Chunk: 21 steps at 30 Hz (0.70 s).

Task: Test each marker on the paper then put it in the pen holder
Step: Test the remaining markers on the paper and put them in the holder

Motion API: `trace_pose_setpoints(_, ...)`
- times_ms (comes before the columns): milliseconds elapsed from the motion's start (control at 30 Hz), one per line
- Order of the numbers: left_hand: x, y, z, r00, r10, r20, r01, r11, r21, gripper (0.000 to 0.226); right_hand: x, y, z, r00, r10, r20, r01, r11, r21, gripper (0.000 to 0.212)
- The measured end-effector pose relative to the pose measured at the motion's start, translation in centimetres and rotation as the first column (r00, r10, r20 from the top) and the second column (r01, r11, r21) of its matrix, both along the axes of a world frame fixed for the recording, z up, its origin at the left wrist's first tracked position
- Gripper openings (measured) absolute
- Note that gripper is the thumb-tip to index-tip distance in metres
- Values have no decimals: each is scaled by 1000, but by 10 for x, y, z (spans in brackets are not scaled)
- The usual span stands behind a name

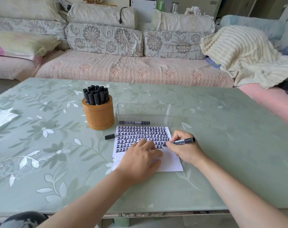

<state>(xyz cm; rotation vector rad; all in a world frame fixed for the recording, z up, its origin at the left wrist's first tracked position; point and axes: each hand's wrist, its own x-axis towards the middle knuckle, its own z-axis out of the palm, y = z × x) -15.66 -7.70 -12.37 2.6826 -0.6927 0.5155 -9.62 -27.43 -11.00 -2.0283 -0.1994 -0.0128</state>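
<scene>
A white paper (169, 163) covered with rows of black marks lies on the table. My right hand (183, 149) grips an uncapped black marker (182, 141), its tip touching the paper in the fifth row. My left hand (140, 159) lies flat on the paper with straight fingers, holding it down. The marker's black cap (109, 136) lies on the table left of the paper. An orange pen holder (98, 113) full of several black markers stands behind and to the left. One more marker (134, 122) lies in a clear plastic box (168, 112) just behind the paper.
The table (222, 145) has a green floral cover. A white sheet (1, 116) lies at its far left edge. A sofa with cushions and a cream blanket (242, 53) runs behind the table.
</scene>
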Motion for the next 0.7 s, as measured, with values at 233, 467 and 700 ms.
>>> trace_pose_setpoints(233,-1,0,1,1000,11,0,-11,1000,-4,20,-3,2,2,1000,4,6,-4,1000,8,36)
trace_pose_setpoints(467,-1,0,1,1000,14,-7,-14,1000,-8,21,-2,-1,1,998,61,23,-61,998,-1,32)
trace_pose_setpoints(700,-1,0,0,1000,17,-13,-17,1000,-12,21,-1,0,-1,998,51,30,-51,998,21,26)
